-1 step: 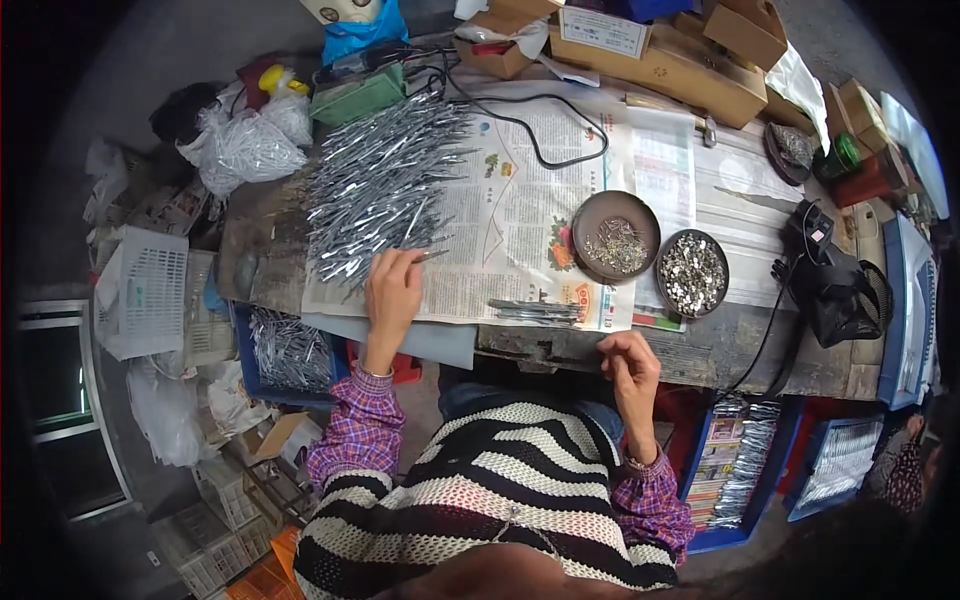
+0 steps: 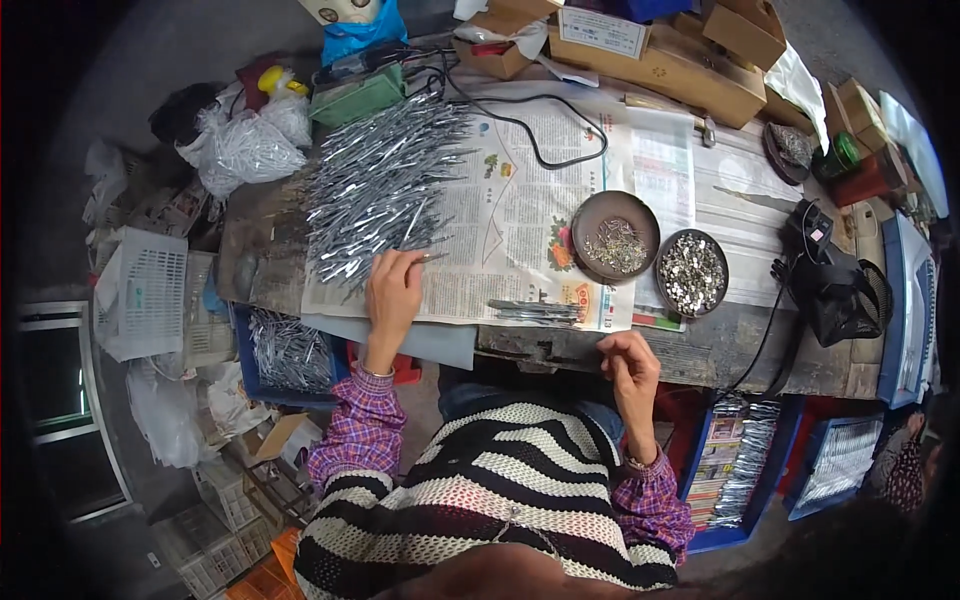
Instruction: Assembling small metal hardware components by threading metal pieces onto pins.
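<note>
At the near edge of a big heap of slim silvery metal pieces [image 2: 380, 175], my left hand [image 2: 392, 290] has its fingers drawn together. They close on a slim metal piece that pokes out to the right of the fingertips. My right hand [image 2: 633, 370] hovers by the table's front edge with its fingers curled in; whatever may be inside them is hidden. Between the hands, a small row of slim metal pieces [image 2: 535, 311] lies on the newspaper [image 2: 465, 285]. Beyond my right hand stand a brown bowl of small metal parts [image 2: 590, 215] and a darker bowl of shiny bits [image 2: 693, 272].
A black cable [image 2: 530, 130] loops over the newspaper. Cardboard boxes [image 2: 660, 75] line the back, and a green tray [image 2: 357, 97] sits behind the heap. A black device [image 2: 840, 290] rests at the right. Blue crates [image 2: 740, 540] with metal pieces stand below the table.
</note>
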Available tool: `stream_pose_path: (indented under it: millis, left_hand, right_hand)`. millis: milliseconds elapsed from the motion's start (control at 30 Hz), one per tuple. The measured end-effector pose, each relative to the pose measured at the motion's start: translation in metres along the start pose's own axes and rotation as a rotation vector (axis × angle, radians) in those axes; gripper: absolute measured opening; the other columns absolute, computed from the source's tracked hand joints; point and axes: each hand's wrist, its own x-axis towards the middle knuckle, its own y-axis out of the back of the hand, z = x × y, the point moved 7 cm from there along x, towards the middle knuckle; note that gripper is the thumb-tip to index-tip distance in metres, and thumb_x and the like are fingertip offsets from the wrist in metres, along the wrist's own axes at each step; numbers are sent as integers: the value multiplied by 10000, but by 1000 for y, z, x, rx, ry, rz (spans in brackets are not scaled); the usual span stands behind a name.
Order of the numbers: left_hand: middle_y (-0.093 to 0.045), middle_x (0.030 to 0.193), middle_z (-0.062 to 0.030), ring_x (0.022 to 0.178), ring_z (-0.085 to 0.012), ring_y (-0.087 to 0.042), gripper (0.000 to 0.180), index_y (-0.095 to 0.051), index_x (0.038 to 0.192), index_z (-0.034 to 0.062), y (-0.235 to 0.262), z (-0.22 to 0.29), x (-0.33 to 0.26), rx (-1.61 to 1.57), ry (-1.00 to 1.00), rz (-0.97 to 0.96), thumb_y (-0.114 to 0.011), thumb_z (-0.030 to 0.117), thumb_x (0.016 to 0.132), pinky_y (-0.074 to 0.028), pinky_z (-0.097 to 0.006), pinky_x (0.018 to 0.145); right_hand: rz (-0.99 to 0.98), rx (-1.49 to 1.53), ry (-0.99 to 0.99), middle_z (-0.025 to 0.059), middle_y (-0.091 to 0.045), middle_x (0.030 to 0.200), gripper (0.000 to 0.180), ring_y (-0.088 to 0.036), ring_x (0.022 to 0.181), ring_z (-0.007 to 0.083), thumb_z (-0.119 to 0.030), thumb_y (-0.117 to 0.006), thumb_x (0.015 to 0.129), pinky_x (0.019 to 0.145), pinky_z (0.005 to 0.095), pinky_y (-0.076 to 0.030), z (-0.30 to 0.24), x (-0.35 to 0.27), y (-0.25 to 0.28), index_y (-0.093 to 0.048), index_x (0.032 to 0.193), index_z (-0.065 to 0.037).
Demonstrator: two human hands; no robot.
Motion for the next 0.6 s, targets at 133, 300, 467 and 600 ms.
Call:
stream_pose_path:
  millis: [133, 300, 467, 600]
  left_hand:
    - [-568, 808, -95, 801, -303, -537, 109, -633, 854, 53, -2, -4, -2, 10, 8, -2, -581, 52, 758, -435, -392, 696]
    - [-557, 811, -86, 809, -262, -544, 92, -621, 799, 38, -1, 18, -1, -273, 84, -111, -585, 12, 718, -435, -354, 714]
    - [-580, 955, -93, 949, -262, -544, 128, -625, 805, 40, -11, 100, 2, -704, -130, -246, -606, -5, 687, -419, -333, 844]
    - [-577, 999, -89, 995, -268, -534, 131, -614, 790, 44, -26, 163, -5, -822, -258, -406, -622, -20, 675, -413, -347, 872]
  right_hand:
    - [-38, -22, 21, 36, -551, 853, 167, -501, 625, 69, 110, -448, 826, 558, 185, -406, -1, -1, -2, -588, 868, 31]
    - [8, -10, -28, 41, -563, 874, 174, -528, 667, 76, 113, -462, 836, 582, 188, -421, -4, -4, -3, -594, 923, 40]
    - [-84, -95, 69, 95, -611, 980, 214, -592, 901, 170, 63, -528, 820, 784, 257, -461, -25, 2, -22, -611, 1014, 28]
    - [-126, -12, 43, 140, -612, 1060, 275, -595, 988, 231, 24, -563, 800, 849, 304, -455, -29, 7, -37, -595, 1073, 14]
